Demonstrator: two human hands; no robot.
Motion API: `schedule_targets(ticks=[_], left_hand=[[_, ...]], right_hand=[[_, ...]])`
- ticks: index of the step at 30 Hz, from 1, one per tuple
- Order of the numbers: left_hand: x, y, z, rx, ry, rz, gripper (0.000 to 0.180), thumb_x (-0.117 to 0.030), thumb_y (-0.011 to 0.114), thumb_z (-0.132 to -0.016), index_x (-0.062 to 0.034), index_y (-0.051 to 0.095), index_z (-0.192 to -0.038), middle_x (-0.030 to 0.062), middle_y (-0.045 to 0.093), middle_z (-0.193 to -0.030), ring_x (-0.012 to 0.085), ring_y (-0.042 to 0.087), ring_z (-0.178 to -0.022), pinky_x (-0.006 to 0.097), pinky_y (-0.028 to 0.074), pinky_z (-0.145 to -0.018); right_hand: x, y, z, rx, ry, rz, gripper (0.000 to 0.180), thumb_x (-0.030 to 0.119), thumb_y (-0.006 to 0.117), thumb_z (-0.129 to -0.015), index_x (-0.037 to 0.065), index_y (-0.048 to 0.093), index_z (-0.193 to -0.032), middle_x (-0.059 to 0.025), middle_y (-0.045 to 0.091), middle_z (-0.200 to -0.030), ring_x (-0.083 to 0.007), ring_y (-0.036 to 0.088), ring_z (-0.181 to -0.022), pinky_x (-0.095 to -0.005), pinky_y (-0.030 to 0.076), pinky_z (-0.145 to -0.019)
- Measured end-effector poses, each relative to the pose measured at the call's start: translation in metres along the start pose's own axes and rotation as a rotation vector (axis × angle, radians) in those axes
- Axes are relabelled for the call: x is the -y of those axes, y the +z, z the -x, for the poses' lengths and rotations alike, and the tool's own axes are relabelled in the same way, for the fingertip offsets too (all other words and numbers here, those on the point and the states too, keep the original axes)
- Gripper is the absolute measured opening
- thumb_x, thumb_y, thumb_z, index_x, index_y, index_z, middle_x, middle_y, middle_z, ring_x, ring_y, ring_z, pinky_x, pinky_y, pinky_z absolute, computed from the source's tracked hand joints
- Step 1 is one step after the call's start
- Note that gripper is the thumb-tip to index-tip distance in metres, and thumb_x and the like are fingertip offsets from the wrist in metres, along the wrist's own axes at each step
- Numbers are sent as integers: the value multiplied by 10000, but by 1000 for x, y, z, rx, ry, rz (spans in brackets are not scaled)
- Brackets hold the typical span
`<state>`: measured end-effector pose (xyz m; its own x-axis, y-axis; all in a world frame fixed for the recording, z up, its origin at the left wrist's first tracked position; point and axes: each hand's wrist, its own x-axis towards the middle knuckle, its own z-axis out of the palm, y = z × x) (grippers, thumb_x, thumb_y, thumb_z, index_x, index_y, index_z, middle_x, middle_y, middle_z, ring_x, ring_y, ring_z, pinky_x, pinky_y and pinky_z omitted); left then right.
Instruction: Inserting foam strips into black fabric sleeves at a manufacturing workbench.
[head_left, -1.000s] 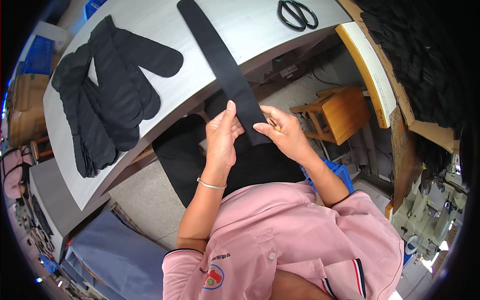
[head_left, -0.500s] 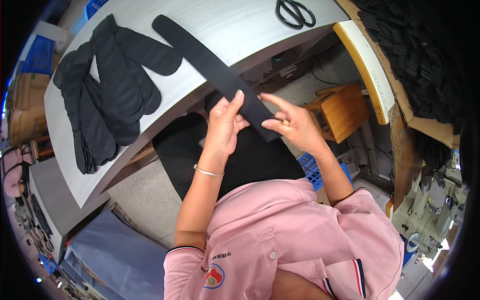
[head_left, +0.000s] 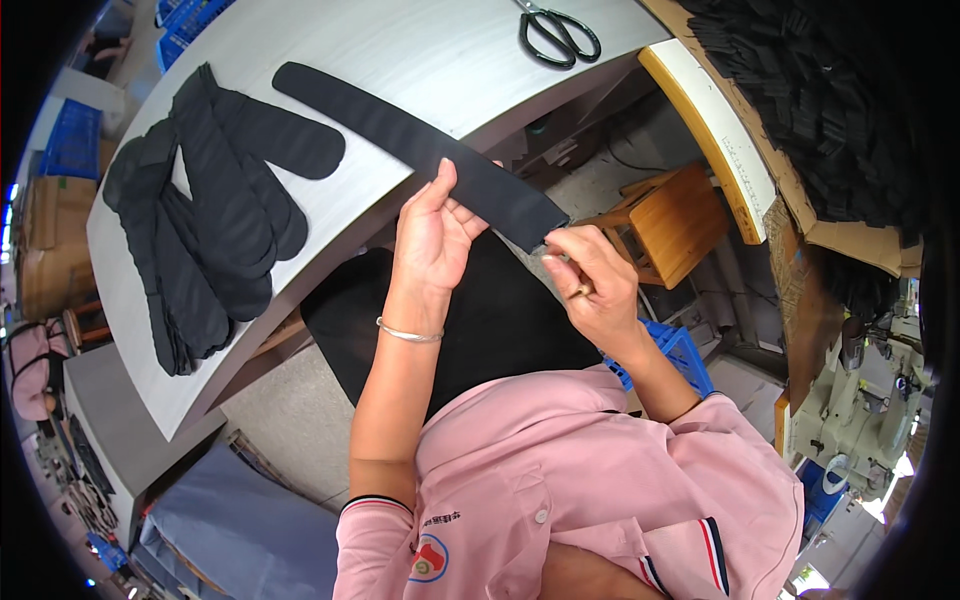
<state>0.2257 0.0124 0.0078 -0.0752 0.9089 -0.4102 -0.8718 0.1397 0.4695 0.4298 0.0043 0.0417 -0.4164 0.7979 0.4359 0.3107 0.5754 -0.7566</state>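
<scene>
A long black fabric strip with a rounded far end stretches from the table edge toward me. My left hand grips it near the middle, thumb on top and fingers underneath. At its cut near end, my right hand pinches the corner with curled fingers; its fingertips are partly hidden. The strip's far half rests over the pale table. Left of it on the table lies a fanned pile of similar black fabric strips, their rounded ends toward me. Black-handled scissors lie at the table's far right.
Black cloth covers my lap. To the right stand a wooden stool, a blue plastic crate and a cardboard box heaped with black pieces. A blue-grey cloth-covered stack stands at the lower left.
My right hand has closed from spread fingers onto the strip's near end. The strip has tilted flatter, its near end rising and its far end dropping slightly left.
</scene>
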Motion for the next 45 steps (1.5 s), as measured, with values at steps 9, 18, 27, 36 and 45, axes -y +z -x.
schedule_targets(ticks=[9,18,27,36,45], left_hand=[[5,9,15,14,27,-111,339,-267,548,-1029,49,616,-1133,212,696,-1120,268,707,-1005,393,577,-899],[13,10,24,0,-11,-130,342,-269,563,-1021,44,592,-1156,232,688,-1107,302,706,-1017,422,597,-860],[20,3,25,55,-15,-90,340,-278,573,-1021,15,585,-1194,200,665,-1204,291,670,-1106,426,559,-946],[31,7,26,29,19,-110,326,-103,683,-943,23,565,-1219,158,675,-1162,232,677,-1037,374,556,-907],[35,-11,28,83,49,-214,300,-95,685,-935,10,588,-1199,146,706,-1082,215,704,-964,339,579,-836]], right_hand=[[-12,10,4,247,-134,423,239,68,743,-794,23,635,-1002,-161,622,-964,-345,659,-656,-422,537,-553],[-19,40,18,287,155,-36,245,107,739,-860,41,644,-1076,-191,681,-760,-398,673,-715,-432,532,-586],[-23,29,28,282,199,58,258,109,763,-862,41,670,-1093,-170,685,-822,-332,681,-714,-384,510,-609],[-10,19,29,198,245,-17,198,-8,787,-792,7,702,-971,-124,651,-953,-188,623,-667,-285,482,-577],[-16,8,-5,59,523,-225,196,130,702,-917,-22,685,-1040,-60,667,-991,-58,584,-609,-208,439,-552]])
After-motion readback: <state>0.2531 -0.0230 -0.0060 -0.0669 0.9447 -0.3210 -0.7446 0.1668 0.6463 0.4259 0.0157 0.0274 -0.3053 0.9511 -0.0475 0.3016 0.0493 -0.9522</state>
